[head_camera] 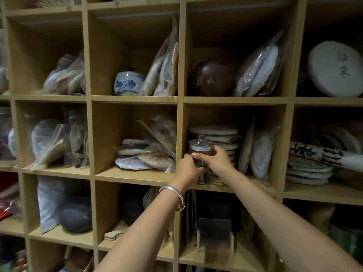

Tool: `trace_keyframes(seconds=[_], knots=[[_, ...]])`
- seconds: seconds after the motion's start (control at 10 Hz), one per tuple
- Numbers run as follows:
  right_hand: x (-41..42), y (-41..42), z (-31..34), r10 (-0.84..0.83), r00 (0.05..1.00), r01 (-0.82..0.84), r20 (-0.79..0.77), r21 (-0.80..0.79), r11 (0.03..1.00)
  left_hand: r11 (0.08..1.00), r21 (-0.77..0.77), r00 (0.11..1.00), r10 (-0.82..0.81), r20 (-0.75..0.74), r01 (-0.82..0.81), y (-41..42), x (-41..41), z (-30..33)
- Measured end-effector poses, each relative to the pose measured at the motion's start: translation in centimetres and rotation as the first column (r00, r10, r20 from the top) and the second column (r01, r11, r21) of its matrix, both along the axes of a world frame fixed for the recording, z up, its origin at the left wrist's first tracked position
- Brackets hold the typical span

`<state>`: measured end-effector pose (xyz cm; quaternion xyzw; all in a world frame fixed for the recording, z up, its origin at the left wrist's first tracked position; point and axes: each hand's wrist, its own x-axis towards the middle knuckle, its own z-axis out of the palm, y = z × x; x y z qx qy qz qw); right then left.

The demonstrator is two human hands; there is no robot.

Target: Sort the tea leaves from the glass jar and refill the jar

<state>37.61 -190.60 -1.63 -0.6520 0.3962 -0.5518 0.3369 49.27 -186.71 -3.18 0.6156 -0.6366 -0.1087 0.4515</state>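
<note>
I see both hands, left (pixel 186 167) and right (pixel 217 160), gripping the small lidded clear glass jar (pixel 200 149) at the wooden shelf (pixel 235 186).

Glass jar's (pixel 200 152) lower body behind both hands; contents dim, unclear.

One glass jar (pixel 200 149) — two hands — one bracelet (pixel 173 193).

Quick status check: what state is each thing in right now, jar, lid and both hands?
glass jar: held in the shelf compartment, dark tea leaves inside
lid: on the jar
left hand: grips the jar's lower part
right hand: grips the jar's upper part
</note>
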Motion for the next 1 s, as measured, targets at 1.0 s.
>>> trace_keyframes(seconds=[1.0], knots=[[-7.4, 3.6, -3.0, -0.291, 0.857, 0.196, -0.426, -0.253, 0.948, 0.984, -0.110, 0.960, -0.108, 0.257, 0.140, 5.3, 0.6, -1.7]])
